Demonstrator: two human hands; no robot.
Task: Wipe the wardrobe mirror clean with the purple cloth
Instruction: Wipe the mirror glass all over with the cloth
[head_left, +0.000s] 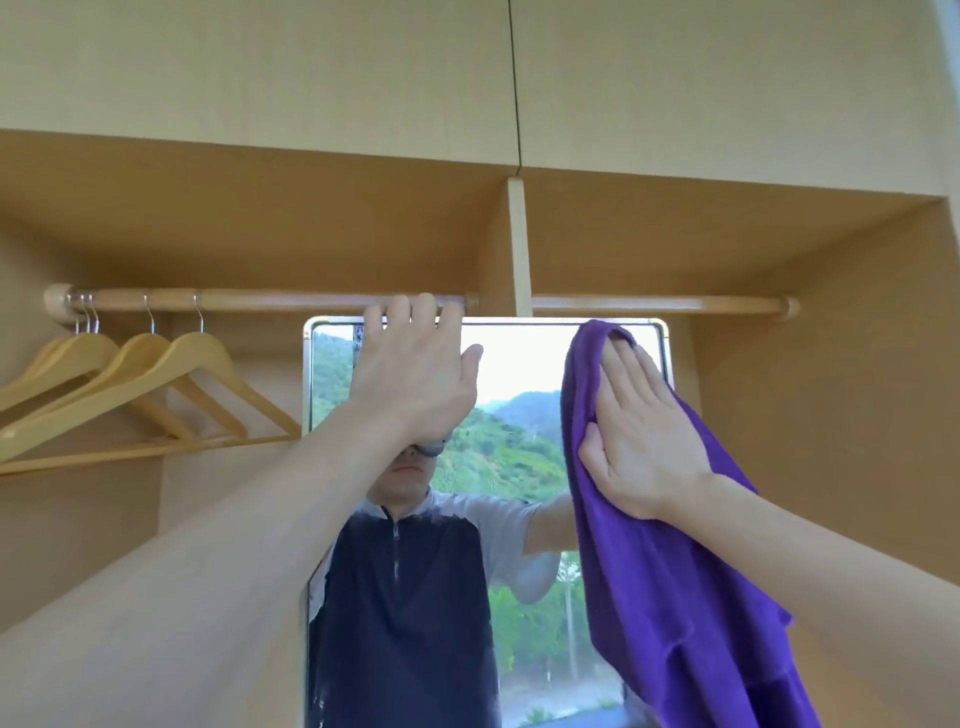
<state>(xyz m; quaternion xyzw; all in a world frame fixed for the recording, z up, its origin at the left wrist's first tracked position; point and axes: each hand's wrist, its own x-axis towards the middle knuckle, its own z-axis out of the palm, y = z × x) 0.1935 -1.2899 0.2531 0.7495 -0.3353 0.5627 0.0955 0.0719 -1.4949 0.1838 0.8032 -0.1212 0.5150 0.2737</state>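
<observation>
Wiping: flat right hand (641, 441) presses purple cloth (670, 597) on rectangular wardrobe mirror (524, 364), top-right corner.
Bracing: left hand (415, 379) fingers curled over wooden rail (291, 301) above mirror.

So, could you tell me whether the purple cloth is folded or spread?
Spread: the purple cloth hangs loosely, pressed flat under the right hand.

Vantage: one wide-angle head camera, inside an open wardrobe (831, 395).
Facing: forward and slightly upward, square onto the mirror (519, 374) on the back panel.
Nearness: close, at arm's reach of the hanging rail (291, 300) (straight edges bow toward the frame's borders).
Shared ground: none, a single view.
</observation>
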